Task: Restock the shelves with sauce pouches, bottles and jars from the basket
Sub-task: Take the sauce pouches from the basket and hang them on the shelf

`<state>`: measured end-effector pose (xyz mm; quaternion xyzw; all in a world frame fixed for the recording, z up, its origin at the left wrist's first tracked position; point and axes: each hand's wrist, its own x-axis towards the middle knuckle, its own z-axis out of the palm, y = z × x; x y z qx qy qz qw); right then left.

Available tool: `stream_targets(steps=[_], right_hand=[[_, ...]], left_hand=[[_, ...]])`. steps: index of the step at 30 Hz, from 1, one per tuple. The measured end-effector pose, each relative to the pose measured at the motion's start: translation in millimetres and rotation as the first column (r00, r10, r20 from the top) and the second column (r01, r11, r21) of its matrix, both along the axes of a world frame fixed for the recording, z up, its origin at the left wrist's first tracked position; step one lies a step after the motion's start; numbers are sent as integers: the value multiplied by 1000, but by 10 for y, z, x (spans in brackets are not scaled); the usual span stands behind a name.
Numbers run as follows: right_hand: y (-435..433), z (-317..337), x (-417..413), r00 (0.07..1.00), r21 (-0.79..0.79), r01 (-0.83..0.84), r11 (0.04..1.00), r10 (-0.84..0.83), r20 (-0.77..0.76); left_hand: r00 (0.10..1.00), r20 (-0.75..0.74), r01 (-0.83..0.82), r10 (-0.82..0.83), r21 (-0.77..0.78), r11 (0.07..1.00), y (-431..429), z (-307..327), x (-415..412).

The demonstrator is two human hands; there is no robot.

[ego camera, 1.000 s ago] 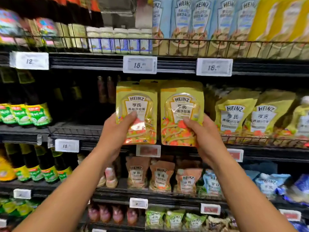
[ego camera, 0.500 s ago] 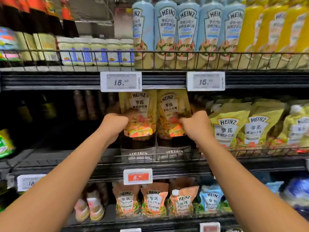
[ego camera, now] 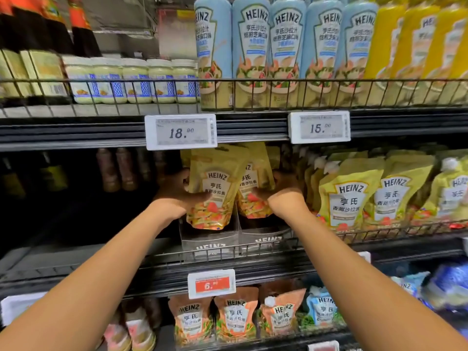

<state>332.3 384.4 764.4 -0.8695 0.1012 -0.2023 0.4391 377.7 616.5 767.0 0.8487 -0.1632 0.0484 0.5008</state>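
Two yellow Heinz sauce pouches are held inside the middle shelf, above two dark Heinz display cartons [ego camera: 210, 240]. My left hand [ego camera: 177, 196] grips the left pouch [ego camera: 215, 196] by its left side, thumb across the front. My right hand [ego camera: 281, 196] grips the right pouch [ego camera: 253, 188] by its right side; the left pouch partly overlaps it. Both pouches stand upright, their bottoms just over the carton openings. More pouches of the same kind sit behind them, mostly hidden. The basket is out of view.
A row of matching yellow pouches [ego camera: 352, 196] fills the shelf to the right. Dark bottles [ego camera: 119, 171] stand deep at the left. Price tags [ego camera: 181, 131] hang from the shelf above, which carries jars [ego camera: 134, 82] and tall blue bottles [ego camera: 250, 51]. Orange pouches [ego camera: 235, 317] line the shelf below.
Both hands have carried the two pouches from in front of the shelf up and into it, over the cartons. The view has risen and closed in on the shelf.
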Motion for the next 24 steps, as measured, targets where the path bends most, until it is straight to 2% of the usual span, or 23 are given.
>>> stream_targets(steps=[3, 8, 12, 14, 17, 21, 24], right_hand=[[-35, 1, 43, 998, -104, 35, 994, -40, -54], [-58, 36, -4, 968, -312, 140, 940, -196, -158], [-47, 2, -54, 952, -356, 199, 913, -267, -151], [-33, 30, -31, 957, -242, 171, 955, -219, -190], [-14, 66, 12, 979, -94, 107, 990, -122, -166], [2, 79, -30, 991, 22, 98, 995, -95, -98], [22, 58, -82, 984, 58, 116, 992, -107, -139]], left_hand=[[1000, 10, -16, 16, 21, 1000, -15, -58, 32], [996, 32, -79, 81, -73, 994, 49, -2, 78], [993, 71, -102, 98, 46, 994, 132, 55, 107], [991, 71, -116, 112, 47, 992, 129, 54, 117], [997, -29, -68, 66, -109, 992, 67, 25, 110], [997, -60, -55, 44, -199, 979, 13, -8, 110], [996, -75, -65, 48, -254, 965, 15, -33, 118]])
